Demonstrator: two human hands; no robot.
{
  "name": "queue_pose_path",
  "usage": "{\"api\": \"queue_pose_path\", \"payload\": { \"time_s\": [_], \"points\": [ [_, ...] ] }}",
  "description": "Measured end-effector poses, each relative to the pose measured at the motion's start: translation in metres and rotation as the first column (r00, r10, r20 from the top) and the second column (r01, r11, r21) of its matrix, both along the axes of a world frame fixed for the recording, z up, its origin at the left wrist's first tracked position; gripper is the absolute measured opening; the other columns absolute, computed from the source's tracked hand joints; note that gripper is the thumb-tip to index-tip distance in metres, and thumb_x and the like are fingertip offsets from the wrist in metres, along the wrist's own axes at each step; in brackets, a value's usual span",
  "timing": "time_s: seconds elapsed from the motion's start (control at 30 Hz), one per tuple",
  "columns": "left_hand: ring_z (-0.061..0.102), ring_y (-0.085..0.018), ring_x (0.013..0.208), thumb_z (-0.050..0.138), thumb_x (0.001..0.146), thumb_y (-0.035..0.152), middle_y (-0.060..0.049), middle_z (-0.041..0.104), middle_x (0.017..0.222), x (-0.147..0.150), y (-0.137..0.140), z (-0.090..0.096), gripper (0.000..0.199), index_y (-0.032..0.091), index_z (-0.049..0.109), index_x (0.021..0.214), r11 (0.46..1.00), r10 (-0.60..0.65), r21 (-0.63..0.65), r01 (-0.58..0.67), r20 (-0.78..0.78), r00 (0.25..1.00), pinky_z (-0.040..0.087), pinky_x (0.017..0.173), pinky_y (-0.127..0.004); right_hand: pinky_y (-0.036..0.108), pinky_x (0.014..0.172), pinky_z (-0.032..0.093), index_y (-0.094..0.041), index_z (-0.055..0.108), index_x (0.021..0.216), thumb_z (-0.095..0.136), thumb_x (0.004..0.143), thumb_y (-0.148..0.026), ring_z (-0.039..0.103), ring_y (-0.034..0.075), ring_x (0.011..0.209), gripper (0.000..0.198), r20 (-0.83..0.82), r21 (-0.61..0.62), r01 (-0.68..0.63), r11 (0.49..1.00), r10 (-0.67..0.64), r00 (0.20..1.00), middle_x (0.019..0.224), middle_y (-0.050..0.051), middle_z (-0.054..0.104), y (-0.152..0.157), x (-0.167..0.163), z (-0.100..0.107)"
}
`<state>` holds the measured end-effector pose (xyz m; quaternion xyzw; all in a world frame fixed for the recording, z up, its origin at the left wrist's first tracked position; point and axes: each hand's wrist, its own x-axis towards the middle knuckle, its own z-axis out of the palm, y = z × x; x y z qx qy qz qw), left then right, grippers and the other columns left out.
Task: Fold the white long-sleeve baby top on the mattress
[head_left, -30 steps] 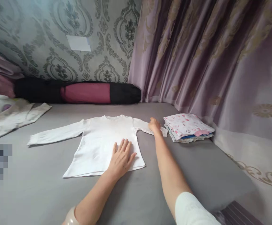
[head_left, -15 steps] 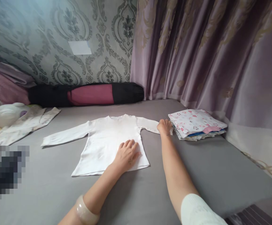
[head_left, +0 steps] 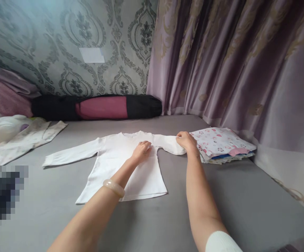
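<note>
A white long-sleeved shirt [head_left: 115,166] lies spread flat on the grey bed sheet [head_left: 164,227], collar away from me and both sleeves stretched sideways. My left hand [head_left: 141,151] rests on the upper chest of the shirt, near the right armpit, with its fingers extended on the cloth. At the right sleeve [head_left: 167,142], my right hand [head_left: 188,140] is closed on the fabric toward the cuff, its fingertips pinching the upper edge. The cuff end is hidden by that hand. Right beside it sits a stack of folded printed clothes [head_left: 217,141].
A long black and maroon bag [head_left: 101,107] lies along the patterned wall. Purple curtains [head_left: 193,70] hang at the right. On the left are patterned trousers [head_left: 33,138], a white plush toy [head_left: 7,127] and pink bedding [head_left: 5,96].
My left hand has slid up from the lower front of the shirt to the chest. My right hand has turned at the sleeve, which now looks wider and bunched toward the cuff.
</note>
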<state>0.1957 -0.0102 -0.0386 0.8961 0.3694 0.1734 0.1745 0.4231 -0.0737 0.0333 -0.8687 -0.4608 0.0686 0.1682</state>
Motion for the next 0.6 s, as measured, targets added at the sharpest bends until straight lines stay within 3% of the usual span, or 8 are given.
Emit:
{"api": "queue_pose_path", "payload": {
  "time_s": [0.13,0.27,0.37,0.47,0.6],
  "points": [
    [0.051,-0.026,0.113,0.042,0.091,0.031,-0.012,0.056,0.127,0.011,0.015,-0.004,0.038,0.019,0.053,0.125,0.999,0.035,-0.021,-0.037,-0.084,0.996,0.039,0.099,-0.039,0.027,0.068,0.045,-0.021,0.074,0.086,0.059,0.072,-0.031,0.062,0.018,0.075,0.023,-0.259,0.282,-0.088,0.955,0.164,0.952,0.077,0.002,0.069,0.002,0.008,-0.003],
    [0.048,-0.028,0.112,0.042,0.090,0.038,-0.012,0.052,0.128,0.017,0.025,-0.008,0.042,0.022,0.052,0.128,0.996,0.071,-0.036,-0.076,-0.113,0.991,0.039,0.096,-0.041,0.022,0.060,0.043,-0.016,0.073,0.083,0.065,0.066,-0.036,0.059,0.013,0.066,0.028,-0.551,0.495,-0.015,0.869,0.327,0.767,0.072,0.000,0.068,0.004,0.010,-0.005],
    [0.048,-0.027,0.110,0.040,0.091,0.038,-0.012,0.052,0.124,0.020,0.032,-0.010,0.041,0.025,0.052,0.127,0.997,0.069,-0.037,-0.074,-0.130,0.989,0.039,0.095,-0.041,0.020,0.056,0.043,-0.017,0.072,0.082,0.072,0.061,-0.033,0.059,0.012,0.064,0.027,-0.742,0.490,0.151,0.858,0.320,0.589,0.072,-0.001,0.069,0.006,0.009,-0.003],
    [0.048,-0.028,0.109,0.041,0.091,0.039,-0.013,0.051,0.124,0.022,0.037,-0.009,0.043,0.024,0.050,0.130,0.997,0.068,-0.037,-0.075,-0.162,0.985,0.038,0.096,-0.042,0.021,0.055,0.046,-0.018,0.069,0.081,0.074,0.061,-0.024,0.061,0.013,0.063,0.021,-0.879,0.436,0.284,0.854,0.336,0.339,0.070,-0.001,0.069,0.010,0.004,-0.003],
    [0.048,-0.030,0.111,0.046,0.087,0.046,-0.013,0.050,0.124,0.026,0.041,-0.003,0.049,0.025,0.048,0.131,0.996,0.048,-0.061,-0.061,-0.195,0.980,0.037,0.097,-0.043,0.027,0.063,0.054,-0.018,0.065,0.080,0.070,0.072,-0.025,0.067,0.019,0.069,0.012,-0.923,0.383,0.291,0.877,0.371,0.097,0.069,0.003,0.070,0.022,-0.006,-0.005]
  ]
}}
